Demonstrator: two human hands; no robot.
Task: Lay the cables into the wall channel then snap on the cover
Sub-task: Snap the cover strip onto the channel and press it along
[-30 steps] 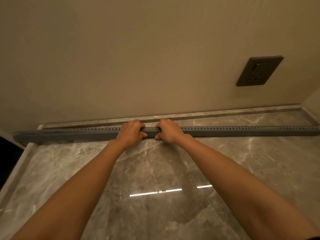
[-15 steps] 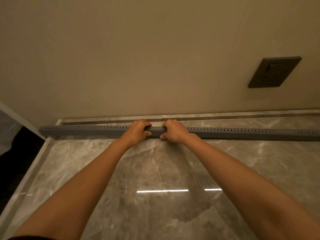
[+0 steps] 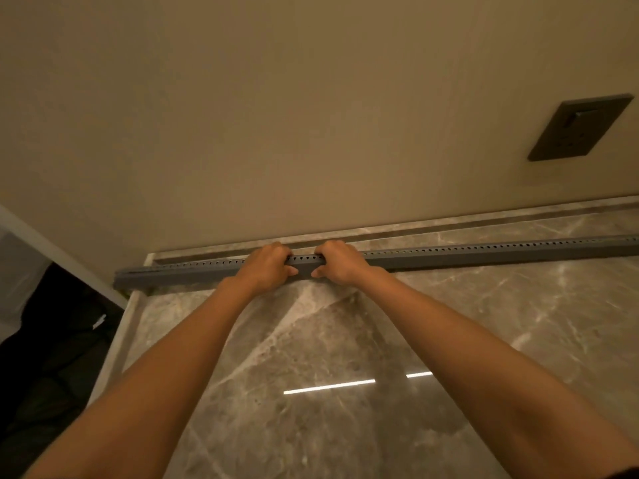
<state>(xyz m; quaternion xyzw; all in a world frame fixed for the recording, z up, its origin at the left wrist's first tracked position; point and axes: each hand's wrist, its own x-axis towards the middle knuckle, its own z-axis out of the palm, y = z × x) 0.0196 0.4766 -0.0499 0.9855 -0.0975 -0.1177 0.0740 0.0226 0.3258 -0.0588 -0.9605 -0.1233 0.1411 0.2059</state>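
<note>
A long grey channel (image 3: 484, 252) with a row of small holes along its top lies on the marble surface, parallel to the beige wall and a little in front of it. Its left end sits at the surface's left edge; its right end runs out of view. My left hand (image 3: 268, 266) and my right hand (image 3: 337, 262) grip the channel side by side near its middle, fingers curled over the top and thumbs on the front face. No cables show; the inside of the channel is hidden.
A polished grey marble surface (image 3: 345, 340) with a raised rim (image 3: 449, 229) meets the wall. A dark socket plate (image 3: 581, 127) is set in the wall at upper right. Left of the surface's edge (image 3: 117, 340) lies a dark drop.
The view has swung to the right and tilted, so the channel's left end appears further in. Both hands keep the same grip on the channel.
</note>
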